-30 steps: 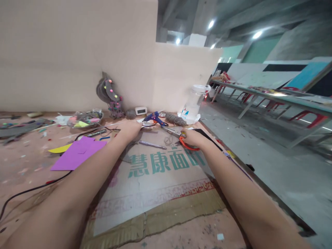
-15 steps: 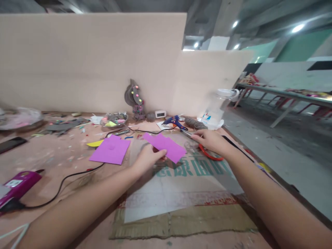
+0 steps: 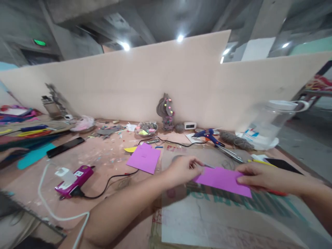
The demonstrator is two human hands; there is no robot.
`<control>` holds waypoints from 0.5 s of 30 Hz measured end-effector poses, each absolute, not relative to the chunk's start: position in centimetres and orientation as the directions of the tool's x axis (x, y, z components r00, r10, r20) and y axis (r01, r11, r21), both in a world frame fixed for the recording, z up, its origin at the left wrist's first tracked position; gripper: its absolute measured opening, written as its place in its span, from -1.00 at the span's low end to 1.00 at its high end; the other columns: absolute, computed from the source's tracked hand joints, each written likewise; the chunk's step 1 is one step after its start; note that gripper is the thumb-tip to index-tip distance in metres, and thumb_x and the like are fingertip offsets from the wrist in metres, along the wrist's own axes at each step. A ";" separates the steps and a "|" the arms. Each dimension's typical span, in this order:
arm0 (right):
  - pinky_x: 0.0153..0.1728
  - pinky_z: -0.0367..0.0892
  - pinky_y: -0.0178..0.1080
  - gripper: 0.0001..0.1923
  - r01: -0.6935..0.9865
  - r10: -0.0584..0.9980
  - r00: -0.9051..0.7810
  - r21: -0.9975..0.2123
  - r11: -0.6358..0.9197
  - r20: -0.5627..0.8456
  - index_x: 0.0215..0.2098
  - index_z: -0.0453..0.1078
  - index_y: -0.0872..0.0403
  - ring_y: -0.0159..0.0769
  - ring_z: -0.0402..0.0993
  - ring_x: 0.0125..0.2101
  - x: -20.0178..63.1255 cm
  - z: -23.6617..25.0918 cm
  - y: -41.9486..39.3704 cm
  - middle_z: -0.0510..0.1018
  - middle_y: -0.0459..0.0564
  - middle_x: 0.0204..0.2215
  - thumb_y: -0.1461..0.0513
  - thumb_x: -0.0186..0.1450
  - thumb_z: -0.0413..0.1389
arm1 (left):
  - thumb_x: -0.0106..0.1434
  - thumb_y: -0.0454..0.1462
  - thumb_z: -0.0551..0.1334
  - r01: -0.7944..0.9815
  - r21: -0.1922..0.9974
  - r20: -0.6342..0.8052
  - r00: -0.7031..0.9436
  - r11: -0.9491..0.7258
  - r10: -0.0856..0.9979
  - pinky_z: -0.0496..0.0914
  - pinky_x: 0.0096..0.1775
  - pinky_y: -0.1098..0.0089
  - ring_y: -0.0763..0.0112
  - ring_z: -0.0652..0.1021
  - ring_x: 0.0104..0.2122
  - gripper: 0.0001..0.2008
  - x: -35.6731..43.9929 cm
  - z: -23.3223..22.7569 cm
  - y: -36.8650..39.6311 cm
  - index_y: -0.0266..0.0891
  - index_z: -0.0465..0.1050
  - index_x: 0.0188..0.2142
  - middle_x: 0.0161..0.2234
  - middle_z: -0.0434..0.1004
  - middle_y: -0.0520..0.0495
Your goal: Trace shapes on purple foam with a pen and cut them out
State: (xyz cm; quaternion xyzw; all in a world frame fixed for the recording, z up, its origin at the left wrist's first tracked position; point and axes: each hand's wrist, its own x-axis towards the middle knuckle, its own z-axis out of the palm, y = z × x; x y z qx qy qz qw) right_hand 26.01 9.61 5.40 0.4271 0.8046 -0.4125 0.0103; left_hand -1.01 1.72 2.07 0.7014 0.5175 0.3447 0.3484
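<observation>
Cluttered table (image 3: 109, 157), blurred, both hands pinching purple paper strip (image 3: 223, 180), right forearm cropped

Left hand (image 3: 181, 168), right hand (image 3: 259, 177) pinched.

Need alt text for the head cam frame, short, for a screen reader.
Two bare hands hold a strip of purple paper between them, left hand at one end, right hand at the other, over a printed cardboard sheet. On the cluttered table behind lie a second purple sheet, a blue glue gun and a clear plastic jar.
</observation>
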 end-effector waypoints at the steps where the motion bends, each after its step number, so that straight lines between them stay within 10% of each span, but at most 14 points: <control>1: -0.59 0.09 -0.30 -0.64 0.697 0.664 -0.642 -0.652 0.298 -0.383 -0.47 0.41 0.06 -0.35 0.26 -0.60 26.0 5.1 9.8 0.38 -0.08 -0.62 -0.06 0.23 0.15 | 0.22 -0.23 0.21 0.532 0.808 0.132 0.254 -0.253 0.958 0.41 -0.39 0.46 0.40 0.56 -0.42 -0.75 -1.1 2.0 1.6 -0.22 0.51 -0.12 -0.41 0.59 -0.01; 15: -0.49 0.17 -0.17 -0.75 0.858 0.853 -0.504 -0.185 0.478 -0.135 -0.38 0.39 0.02 -0.10 0.46 -0.53 24.8 2.7 11.0 0.55 0.02 -0.56 0.02 0.26 0.07 | 0.36 -0.35 0.06 0.727 0.130 0.249 0.634 -0.674 0.732 0.41 -0.14 0.24 0.22 0.52 -0.21 -0.80 0.7 -0.4 -1.2 -0.33 0.47 -0.20 -0.24 0.54 -0.17</control>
